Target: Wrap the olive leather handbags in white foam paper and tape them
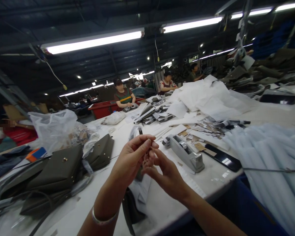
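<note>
My left hand [127,160] and my right hand [168,175] meet above the white table [159,211], fingertips close together. Both sets of fingers are pinched around something small and thin, perhaps a string; its kind cannot be made out. A bracelet [105,220] circles the left wrist. Beneath the hands lies a dark olive piece [132,209] with white paper [144,188] beside it, partly hidden by my wrist. To the left are olive bags with small metal fittings, one larger [61,167] and one smaller [102,152]. A grey tape dispenser [186,154] stands just right of my hands.
A black phone [222,158] and scattered cardboard tags [206,127] lie right of the dispenser. White foam rolls [272,160] crowd the right edge. White sheets [201,96] pile up behind. A plastic bag [51,126] stands left. Several people work beyond, one near a red bin [103,109].
</note>
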Motion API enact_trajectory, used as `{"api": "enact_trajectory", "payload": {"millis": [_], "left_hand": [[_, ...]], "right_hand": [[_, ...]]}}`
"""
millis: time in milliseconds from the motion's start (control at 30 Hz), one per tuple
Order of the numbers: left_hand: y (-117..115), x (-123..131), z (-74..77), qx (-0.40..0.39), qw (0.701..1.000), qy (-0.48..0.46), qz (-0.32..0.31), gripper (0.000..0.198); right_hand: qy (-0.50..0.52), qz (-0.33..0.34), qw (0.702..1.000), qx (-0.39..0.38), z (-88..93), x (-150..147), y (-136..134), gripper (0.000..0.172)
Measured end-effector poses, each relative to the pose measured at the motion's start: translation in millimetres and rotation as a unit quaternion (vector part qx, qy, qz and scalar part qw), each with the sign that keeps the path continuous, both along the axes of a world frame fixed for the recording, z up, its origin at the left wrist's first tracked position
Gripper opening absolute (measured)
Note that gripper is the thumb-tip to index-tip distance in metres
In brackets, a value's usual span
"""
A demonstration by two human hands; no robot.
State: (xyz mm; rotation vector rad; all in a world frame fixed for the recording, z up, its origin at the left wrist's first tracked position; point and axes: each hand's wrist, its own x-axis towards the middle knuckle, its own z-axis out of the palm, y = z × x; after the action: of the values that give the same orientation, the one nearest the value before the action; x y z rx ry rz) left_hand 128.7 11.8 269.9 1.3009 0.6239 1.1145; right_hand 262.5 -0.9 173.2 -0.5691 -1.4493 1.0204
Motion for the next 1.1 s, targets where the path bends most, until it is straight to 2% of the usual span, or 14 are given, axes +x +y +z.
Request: {"api": "enact_trajectory", "payload": {"millis": [100,200,267,333,367,400,433,500,567,667,833,967,1033,1100], "left_hand": [[-1,-25,2.6,0.04,0.997,0.058,0.039,0.017],[-2,-68,-6.3,0.052,0.978,0.179,0.088,0.026],[-1,-100,-20.8,0.047,0.957,0.226,0.173,0.034],[2,-129,-41.0,0.042,0.931,0.223,0.286,0.039],[5,-140,-52.3,0.035,0.92,0.227,0.318,0.04],[7,-148,-63.5,0.022,0.915,0.247,0.318,0.04],[10,-152,-74.2,0.007,0.917,0.278,0.286,0.04],[14,-152,-92.0,-0.018,0.928,0.336,0.161,0.038],[18,-145,-103.0,-0.023,0.935,0.35,0.057,0.036],[23,-133,-107.6,-0.017,0.948,0.318,0.015,0.035],[26,-130,-103.1,-0.009,0.968,0.245,-0.047,0.029],[20,-138,-112.5,-0.045,0.98,0.184,-0.058,0.028],[15,-145,-124.7,-0.082,0.986,0.147,-0.013,0.032],[11,-154,-139.4,-0.111,0.985,0.112,0.075,0.038]], "right_hand": [[0.084,0.035,0.989,-0.114,-3.1,-9,-1,0.025],[0.107,0.045,0.975,-0.188,-19.2,-8,5,0.027],[0.085,0.05,0.97,-0.224,-31.1,-8,12,0.028],[0.035,0.045,0.967,-0.247,-41.4,-12,19,0.032],[0.005,0.042,0.966,-0.254,-45.7,-16,22,0.034],[-0.024,0.039,0.965,-0.257,-49.3,-20,25,0.035],[-0.051,0.038,0.965,-0.256,-52.0,-26,27,0.036],[-0.087,0.04,0.964,-0.247,-54.6,-38,30,0.037],[-0.102,0.049,0.966,-0.233,-53.7,-51,31,0.038],[-0.1,0.069,0.966,-0.229,-48.7,-66,33,0.039],[-0.079,0.104,0.956,-0.263,-39.4,-75,37,0.048],[-0.088,0.129,0.949,-0.274,-40.0,-76,35,0.056],[-0.071,0.146,0.951,-0.265,-47.5,-75,34,0.062],[-0.02,0.178,0.949,-0.261,-60.3,-74,36,0.068]]}}
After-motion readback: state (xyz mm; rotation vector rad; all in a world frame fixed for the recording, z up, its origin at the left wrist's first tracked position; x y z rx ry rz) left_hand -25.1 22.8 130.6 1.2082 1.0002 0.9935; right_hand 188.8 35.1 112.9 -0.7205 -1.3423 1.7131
